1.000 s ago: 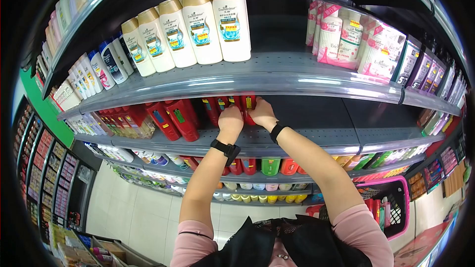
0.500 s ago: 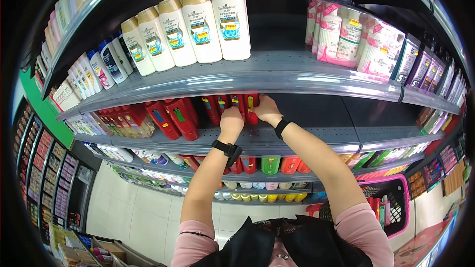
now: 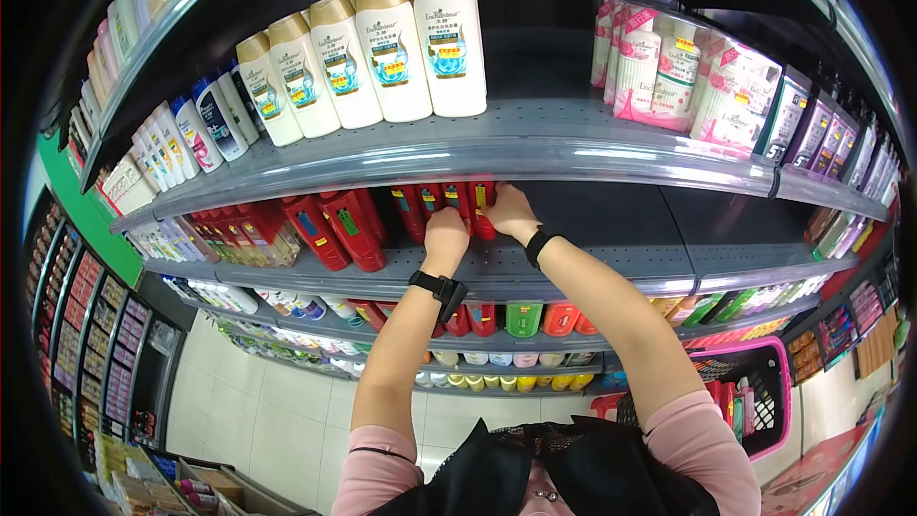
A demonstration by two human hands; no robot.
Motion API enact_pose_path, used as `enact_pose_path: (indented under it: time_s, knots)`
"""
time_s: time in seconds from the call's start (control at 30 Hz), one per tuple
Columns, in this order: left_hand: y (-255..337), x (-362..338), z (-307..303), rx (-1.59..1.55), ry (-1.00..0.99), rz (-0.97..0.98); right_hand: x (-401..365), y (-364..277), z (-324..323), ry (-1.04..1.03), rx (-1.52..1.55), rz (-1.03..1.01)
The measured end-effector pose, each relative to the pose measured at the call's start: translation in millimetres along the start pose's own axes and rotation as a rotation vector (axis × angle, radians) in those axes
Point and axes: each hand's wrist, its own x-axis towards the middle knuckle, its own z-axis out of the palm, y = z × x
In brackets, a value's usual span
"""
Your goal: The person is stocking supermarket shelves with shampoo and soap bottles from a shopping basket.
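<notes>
Several red bottles with yellow price stickers stand in a short row on the middle shelf (image 3: 611, 269). My right hand (image 3: 514, 212) is closed around the right side of the rightmost red bottle (image 3: 484, 199). Just left of it, my left hand (image 3: 446, 236) is curled against the front of the row, covering the lower part of a neighbouring red bottle (image 3: 430, 195); its fingertips are partly hidden. Both hands are close together, a small gap between them. Farther left, larger red bottles (image 3: 350, 229) stand on the same shelf.
White bottles with gold caps (image 3: 449, 43) stand on the shelf above, its front edge (image 3: 458, 155) close over my hands. Pink-and-white boxed sets (image 3: 654, 76) are at upper right. A black basket with a pink rim (image 3: 785, 392) sits at lower right, holding bottles.
Both hands and the red bottle at the right have shifted very slightly left. The grip looks the same, and the other shelf goods stay in place.
</notes>
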Motion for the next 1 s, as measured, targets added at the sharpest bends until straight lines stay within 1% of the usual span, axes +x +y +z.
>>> enact_pose_path:
  time_s: [0.13, 0.23, 0.3, 0.47, 0.6, 0.7, 0.77, 0.8, 0.87, 0.9, 0.97, 1.0]
  knots:
    - [0, 1, -1, 0.002, -0.006, -0.007, -1, 4, 5, 0.059, 0.026, -0.068]
    - [0, 0, 0, -0.004, -0.009, -0.007, -2, 0, 6, 0.074, 0.032, -0.045]
    - [-1, -1, 0, -0.007, -0.01, 0.001, -1, -2, 6, 0.061, -0.004, 0.017]
    - [-6, -4, 6, -0.009, 0.04, 0.048, 1, 0, 8, 0.061, -0.028, 0.011]
    - [-9, -4, 7, -0.015, 0.013, 0.037, 2, 1, 9, 0.072, -0.04, 0.005]
    - [-15, -5, 12, -0.041, 0.037, 0.051, 3, 2, 9, 0.071, -0.064, -0.003]
    - [-20, -8, 14, -0.058, 0.12, 0.126, 7, 5, 11, 0.065, -0.092, -0.008]
    - [-23, -9, 16, -0.057, 0.12, 0.127, 8, 5, 11, 0.058, -0.12, -0.013]
    - [-31, -9, 20, -0.098, 0.188, 0.166, 11, 7, 11, 0.056, -0.126, -0.006]
    - [-32, -10, 16, -0.096, 0.188, 0.167, 10, 6, 10, 0.053, -0.134, 0.001]
    - [-35, -10, 8, -0.073, 0.087, 0.157, 7, 6, 8, 0.049, -0.124, -0.016]
    - [-38, -10, 9, -0.073, 0.087, 0.157, 6, 7, 8, 0.045, -0.116, -0.033]
